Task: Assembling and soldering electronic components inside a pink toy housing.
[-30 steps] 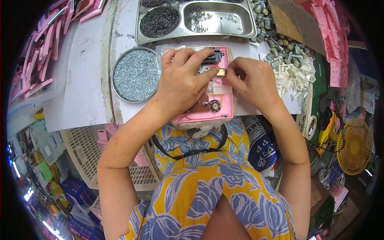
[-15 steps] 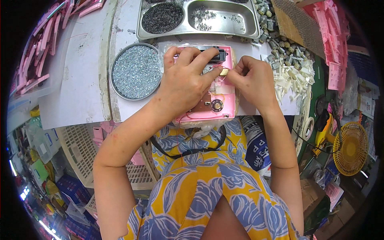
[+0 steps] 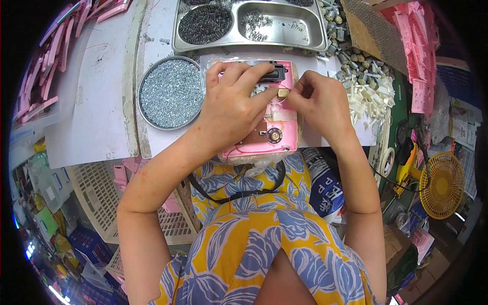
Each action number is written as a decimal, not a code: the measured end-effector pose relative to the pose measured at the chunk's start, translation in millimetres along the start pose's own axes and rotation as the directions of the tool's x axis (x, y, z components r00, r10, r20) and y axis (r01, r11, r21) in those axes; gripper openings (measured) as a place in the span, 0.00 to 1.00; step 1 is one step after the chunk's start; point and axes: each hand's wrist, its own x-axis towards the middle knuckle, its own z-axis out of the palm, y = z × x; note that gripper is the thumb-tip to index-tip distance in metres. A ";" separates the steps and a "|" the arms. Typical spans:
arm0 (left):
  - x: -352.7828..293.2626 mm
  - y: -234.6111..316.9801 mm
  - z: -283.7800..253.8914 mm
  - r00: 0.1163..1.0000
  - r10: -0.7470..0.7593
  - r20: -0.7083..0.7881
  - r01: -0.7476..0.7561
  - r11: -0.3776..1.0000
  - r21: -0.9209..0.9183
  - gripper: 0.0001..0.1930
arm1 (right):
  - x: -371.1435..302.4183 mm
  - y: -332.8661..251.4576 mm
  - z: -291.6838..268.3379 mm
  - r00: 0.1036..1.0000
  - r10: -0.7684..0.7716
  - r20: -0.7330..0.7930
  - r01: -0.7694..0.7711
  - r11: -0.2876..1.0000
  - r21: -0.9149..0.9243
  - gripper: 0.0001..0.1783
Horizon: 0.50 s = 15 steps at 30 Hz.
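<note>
A pink plastic housing [image 3: 288, 133] lies near the table's front edge, with a round speaker [image 3: 274, 135], thin wires and a black box-shaped part [image 3: 278, 74] in it. My left hand [image 3: 235, 104] is laid over its left side, fingers bent across the black part and gripping the housing. The left thumb's tip touches a small gold-coloured motor [image 3: 283, 93]. At the right edge of the housing, my right hand [image 3: 320, 104] is closed in a pinch beside the motor. What sits between those fingertips is hidden; a thin wire runs close by.
Left of the housing stands a round tray of small screws [image 3: 172, 92]. A steel compartment tray [image 3: 284, 44] with dark springs lies behind. Small motors [image 3: 356, 58] and white plastic pieces [image 3: 373, 96] are heaped at right. A yellow fan [image 3: 442, 185] stands at lower right.
Both hands stay at the housing with nearly the same grip. My left thumb and fingers have shifted slightly around the motor. The whole view has moved a little.
</note>
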 end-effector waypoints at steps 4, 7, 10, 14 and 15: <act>-0.9 -3.8 -13.6 0.997 0.055 0.049 -0.058 0.997 0.056 0.16 | 0.5 -27.6 0.2 0.979 -0.202 0.018 0.189 0.877 -0.441 0.07; -1.1 -10.4 -17.7 0.984 0.163 0.076 -0.174 0.969 0.174 0.17 | -2.0 -37.3 4.8 0.961 -0.265 0.083 0.273 0.846 -0.458 0.05; 4.7 -14.4 -22.4 0.949 0.291 0.120 -0.310 0.928 0.207 0.18 | -5.3 -34.3 -0.7 0.971 -0.227 0.071 0.236 0.887 -0.397 0.06; 4.5 -22.3 -26.9 0.879 0.382 0.286 -0.444 0.875 0.196 0.27 | 1.1 -13.6 -37.0 0.988 -0.141 0.058 0.150 0.963 -0.225 0.08; 3.8 -25.8 -31.8 0.863 0.373 0.339 -0.450 0.874 0.184 0.30 | 4.6 -1.7 -52.2 0.992 -0.115 0.043 0.120 0.982 -0.144 0.09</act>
